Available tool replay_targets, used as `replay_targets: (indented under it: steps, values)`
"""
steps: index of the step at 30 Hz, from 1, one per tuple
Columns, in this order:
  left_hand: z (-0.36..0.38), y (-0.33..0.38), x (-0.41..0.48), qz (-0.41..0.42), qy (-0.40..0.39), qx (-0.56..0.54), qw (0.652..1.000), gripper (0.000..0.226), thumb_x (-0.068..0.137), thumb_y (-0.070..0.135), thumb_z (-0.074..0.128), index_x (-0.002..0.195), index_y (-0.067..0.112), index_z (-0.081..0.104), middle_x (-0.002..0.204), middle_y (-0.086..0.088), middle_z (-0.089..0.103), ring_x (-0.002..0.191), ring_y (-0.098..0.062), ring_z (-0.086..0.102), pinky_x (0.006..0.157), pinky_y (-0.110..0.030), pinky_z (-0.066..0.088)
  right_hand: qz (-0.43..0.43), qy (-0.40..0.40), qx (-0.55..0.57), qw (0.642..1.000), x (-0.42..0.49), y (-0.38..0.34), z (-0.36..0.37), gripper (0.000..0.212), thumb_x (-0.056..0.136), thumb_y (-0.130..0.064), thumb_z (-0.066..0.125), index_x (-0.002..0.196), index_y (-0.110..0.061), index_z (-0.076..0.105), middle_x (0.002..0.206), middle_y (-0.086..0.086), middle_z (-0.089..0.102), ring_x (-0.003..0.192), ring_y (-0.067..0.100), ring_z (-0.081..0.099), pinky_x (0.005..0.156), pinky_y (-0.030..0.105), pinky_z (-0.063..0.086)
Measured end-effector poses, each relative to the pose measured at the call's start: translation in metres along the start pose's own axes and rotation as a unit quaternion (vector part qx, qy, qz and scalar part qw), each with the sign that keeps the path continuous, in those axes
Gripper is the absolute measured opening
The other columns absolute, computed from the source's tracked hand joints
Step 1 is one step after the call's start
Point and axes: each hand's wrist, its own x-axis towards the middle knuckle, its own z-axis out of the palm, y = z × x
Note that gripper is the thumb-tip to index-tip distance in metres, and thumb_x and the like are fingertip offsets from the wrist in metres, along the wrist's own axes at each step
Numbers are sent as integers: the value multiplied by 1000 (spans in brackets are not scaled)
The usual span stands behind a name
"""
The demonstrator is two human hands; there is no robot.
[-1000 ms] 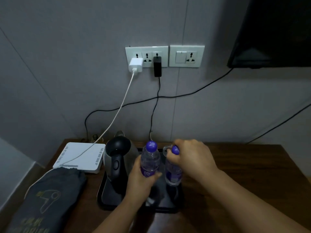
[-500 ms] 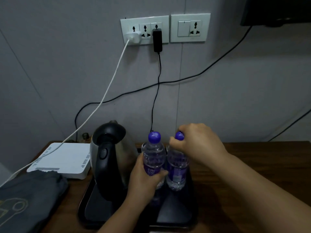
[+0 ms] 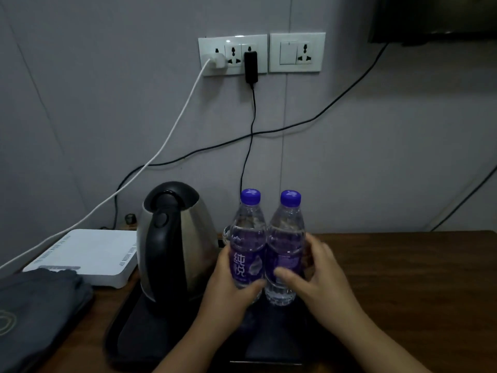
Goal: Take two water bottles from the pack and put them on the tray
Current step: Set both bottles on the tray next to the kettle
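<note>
Two purple-capped water bottles stand touching on the black tray (image 3: 139, 335): left hand (image 3: 228, 289) fingers wrap the left bottle (image 3: 247, 238), right hand (image 3: 320, 281) fingers wrap the right bottle (image 3: 286, 238).

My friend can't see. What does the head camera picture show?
Two clear plastic water bottles with purple caps stand upright side by side on a black tray, the left hand around the left bottle, the right hand around the right bottle. A steel kettle with a black handle stands beside them.
</note>
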Motion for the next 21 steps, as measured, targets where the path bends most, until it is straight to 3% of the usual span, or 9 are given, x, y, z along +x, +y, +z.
replay_targets:
  steps: [3,5,7,10,13,16,18,21]
  values:
    - [0,1,-3,-4,-15,0,1000,76,68,38,85,133,48,47,118,21,72,104,4,70,86,-26,56,29,-41,42,998,-10,12,14,70,70,-53,80,118,-80,36,124,-40,53,108,-27,50,82,6,46]
    - [0,2,-4,3,-19,7,1000,75,70,40,84,135,48,47,116,26,71,103,6,69,83,-21,54,40,-51,59,996,-9,20,19,71,75,-37,83,114,-77,39,112,-44,63,102,-29,54,71,-2,45]
    - [0,3,-6,1,-11,13,1000,75,71,40,83,137,46,48,115,25,72,103,6,69,84,-24,55,36,-49,56,997,-7,26,22,69,77,-28,83,116,-70,44,107,-47,64,99,-25,59,71,-4,43]
    - [0,3,-7,4,10,45,999,69,75,35,81,134,49,48,112,29,71,99,9,69,83,-25,55,33,-16,39,999,-3,23,27,63,72,-36,86,115,-65,49,111,-35,68,103,-16,62,76,4,47]
    - [0,2,-6,13,25,67,997,73,79,21,81,136,49,44,110,28,72,98,12,68,85,-24,55,46,24,-11,999,3,21,35,70,69,-43,88,123,-55,47,116,-22,55,111,2,57,91,26,49]
    - [0,4,-7,3,22,72,997,79,83,19,80,146,41,37,116,22,71,100,14,65,84,-13,50,58,40,-46,996,5,19,42,75,66,-51,87,131,-46,50,115,-18,50,111,10,57,96,39,53]
    - [-1,5,-9,1,18,78,997,80,85,18,79,144,48,34,118,21,69,101,18,63,81,-6,46,48,38,-48,997,5,21,43,72,64,-56,84,126,-55,47,116,-20,49,110,7,57,94,36,53]
    - [-1,8,-11,-1,15,96,995,80,87,17,77,141,53,30,121,21,66,105,14,62,88,-15,48,35,31,-14,999,2,20,41,60,64,-58,77,106,-81,42,113,-28,55,105,-6,57,87,26,50]
